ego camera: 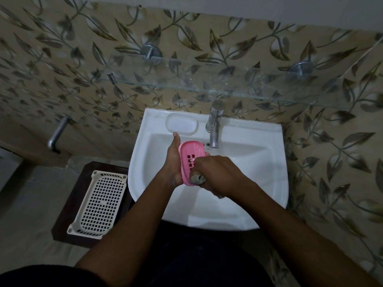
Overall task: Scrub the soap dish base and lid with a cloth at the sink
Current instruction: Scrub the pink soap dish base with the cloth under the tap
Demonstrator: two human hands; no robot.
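Grips the dish point(190, 151) over the sink point(265, 162) at frame centre, left hand point(173, 164) fingers curled round it, long axis up-down, right hand point(219, 172) fingers clenched on the cloth point(196, 179) against its lower end.

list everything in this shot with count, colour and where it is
soap dish: 1, pink, slotted, held above the basin
cloth: 1, grey, pressed against the soap dish's near end
sink: 1, white, against the wall
tap: 1, chrome, on the sink's back rim
soap recess: 1, white, moulded into the rim left of the tap
glass shelf: 1, clear, above the sink
shelf brackets: 2, chrome, on the wall
basket: 1, cream, perforated, on the stand
stand: 1, dark brown, left of the sink
wall tiles: beige, leaf pattern
left hand: grips the soap dish
right hand: grips the cloth
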